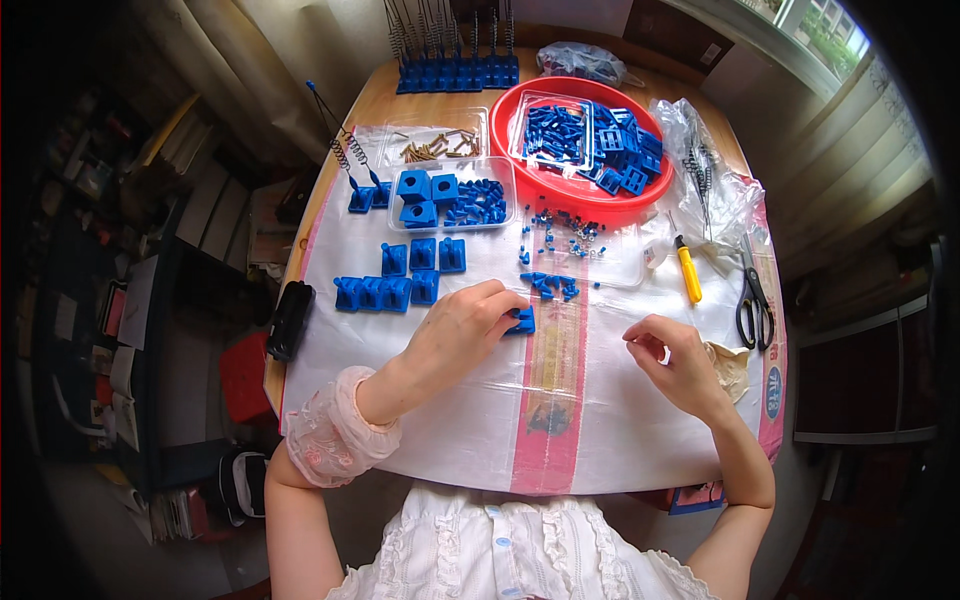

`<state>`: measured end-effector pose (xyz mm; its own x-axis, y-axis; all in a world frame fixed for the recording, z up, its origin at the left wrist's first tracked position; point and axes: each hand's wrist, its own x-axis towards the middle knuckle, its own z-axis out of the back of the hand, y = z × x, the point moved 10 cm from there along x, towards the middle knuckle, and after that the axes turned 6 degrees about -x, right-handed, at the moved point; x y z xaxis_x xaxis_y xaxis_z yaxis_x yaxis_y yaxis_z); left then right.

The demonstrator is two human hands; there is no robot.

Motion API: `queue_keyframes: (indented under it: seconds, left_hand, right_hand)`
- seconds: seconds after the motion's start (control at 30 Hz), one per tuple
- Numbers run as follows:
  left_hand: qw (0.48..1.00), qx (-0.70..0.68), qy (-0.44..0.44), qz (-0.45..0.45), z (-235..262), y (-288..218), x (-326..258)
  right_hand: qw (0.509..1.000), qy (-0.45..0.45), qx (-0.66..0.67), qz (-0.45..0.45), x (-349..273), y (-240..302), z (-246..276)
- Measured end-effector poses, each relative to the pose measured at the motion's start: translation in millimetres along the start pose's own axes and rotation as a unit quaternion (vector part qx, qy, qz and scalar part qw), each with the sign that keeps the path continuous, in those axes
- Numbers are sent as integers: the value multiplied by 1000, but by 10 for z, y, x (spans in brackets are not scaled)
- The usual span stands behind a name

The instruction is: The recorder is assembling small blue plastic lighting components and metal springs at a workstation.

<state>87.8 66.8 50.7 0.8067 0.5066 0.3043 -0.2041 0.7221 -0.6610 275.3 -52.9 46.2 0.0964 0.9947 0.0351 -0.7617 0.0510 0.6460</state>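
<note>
My left hand [462, 322] is closed on a small blue plastic base [524, 321] at the middle of the table, its fingertips covering part of the piece. To the right, my right hand [678, 362] is raised over the sheet with its fingers curled in; anything tiny between them is hidden. Several finished-looking blue bases with upright stubs [424, 287] stand in rows left of my left hand. Just beyond it lies a small pile of blue plastic pieces [550, 286]. Loose screws and little blue parts [570, 232] are scattered farther back.
A clear box [482, 222] holds blue blocks and small parts; a tray of brass-coloured screws [440, 147] is behind it. Blue pieces fill a red basin [655, 195]. A yellow-handled screwdriver [689, 274], scissors [755, 312] and a black case [291, 320] lie toward the sides. Spring-topped bases [458, 76] stand at the back.
</note>
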Motion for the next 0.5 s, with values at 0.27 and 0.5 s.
queue_keyframes:
  seconds: [0.27,0.5]
  left_hand:
    - [997,-39,3,70,-79,178,-81]
    - [993,-75,14,90,-121,239,-121]
  right_hand:
    - [1000,12,-6,6,79,63,-33]
    - [999,36,-1,23,98,102,-152]
